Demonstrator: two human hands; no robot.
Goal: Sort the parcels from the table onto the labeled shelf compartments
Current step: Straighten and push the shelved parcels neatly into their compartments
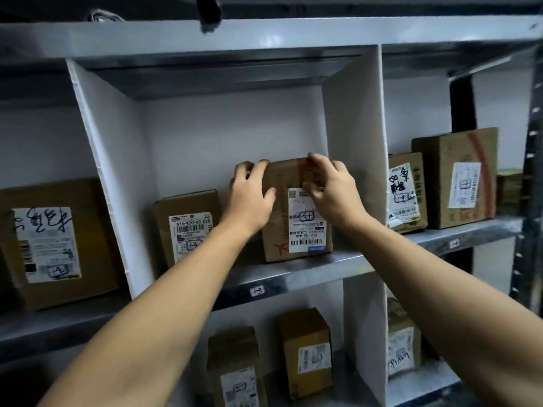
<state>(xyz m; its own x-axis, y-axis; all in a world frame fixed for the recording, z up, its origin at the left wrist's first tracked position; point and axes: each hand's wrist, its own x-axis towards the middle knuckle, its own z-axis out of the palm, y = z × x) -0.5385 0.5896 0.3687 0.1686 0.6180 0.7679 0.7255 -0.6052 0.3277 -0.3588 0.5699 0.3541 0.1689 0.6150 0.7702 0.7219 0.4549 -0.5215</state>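
A brown cardboard parcel (286,207) with a white shipping label and red tape stands upright on the shelf board (293,274) of the middle compartment, tagged "1-3" (257,290). My left hand (251,195) grips its upper left corner, fingers over the top edge. My right hand (330,190) holds the upper right part, fingers curled over the top and the label. A second labelled parcel (188,227) stands to the left in the same compartment.
White dividers (100,177) (360,160) wall the middle compartment. A large parcel (55,245) fills the left bay; two parcels (407,192) (458,177) stand in the right bay. Several smaller parcels (307,351) sit on the shelf below.
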